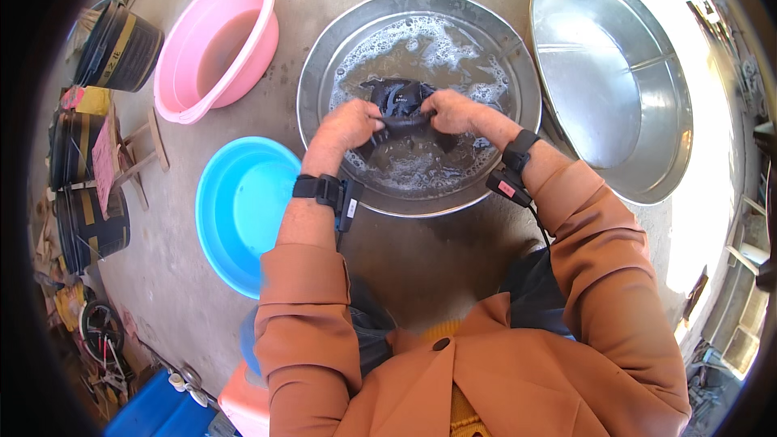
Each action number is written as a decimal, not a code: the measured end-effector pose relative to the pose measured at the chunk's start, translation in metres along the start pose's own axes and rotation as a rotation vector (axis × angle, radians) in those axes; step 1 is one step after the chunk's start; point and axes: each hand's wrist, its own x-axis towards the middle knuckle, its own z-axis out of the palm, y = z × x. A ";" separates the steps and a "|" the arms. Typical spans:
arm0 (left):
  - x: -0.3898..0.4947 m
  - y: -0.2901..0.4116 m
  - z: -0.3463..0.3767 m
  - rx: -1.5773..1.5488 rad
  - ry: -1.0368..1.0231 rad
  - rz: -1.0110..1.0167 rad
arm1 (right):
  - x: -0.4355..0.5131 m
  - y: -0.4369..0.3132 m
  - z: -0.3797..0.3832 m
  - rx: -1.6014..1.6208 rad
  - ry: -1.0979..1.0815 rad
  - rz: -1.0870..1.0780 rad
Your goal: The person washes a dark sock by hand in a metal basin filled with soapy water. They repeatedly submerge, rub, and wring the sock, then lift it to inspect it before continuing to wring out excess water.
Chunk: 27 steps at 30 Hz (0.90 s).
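Note:
A round metal basin (419,207) of cloudy, sudsy water stands on the floor before me. Dark wet fabric (397,97), seemingly a cap or garment with small white lettering, hangs between my hands at the water's surface. My left hand (352,124) pinches its near edge on the left. On the right, my right hand (452,110) grips the same edge with curled fingers. Part of the cloth dips into the brown water (388,60), so its full shape is hidden. White foam (425,30) rings the water.
A pink basin (267,30) with murky water stands at the upper left. Nearer my left arm is a light-blue plastic basin (209,212). Another metal basin (658,97) lies to the right. Black buckets (124,45) and a small wooden stool (136,152) line the left side.

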 end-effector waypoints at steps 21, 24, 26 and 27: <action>-0.008 0.029 -0.044 -0.257 0.434 0.238 | -0.016 -0.027 -0.083 0.147 0.348 0.040; 0.002 0.013 0.008 0.059 0.153 0.026 | 0.000 0.000 -0.022 -0.140 0.206 0.110; 0.001 0.011 0.035 0.161 0.074 0.039 | -0.001 0.013 0.018 -0.342 0.216 0.088; 0.001 0.012 0.043 0.180 0.067 0.085 | -0.004 0.017 0.033 -0.463 0.229 0.061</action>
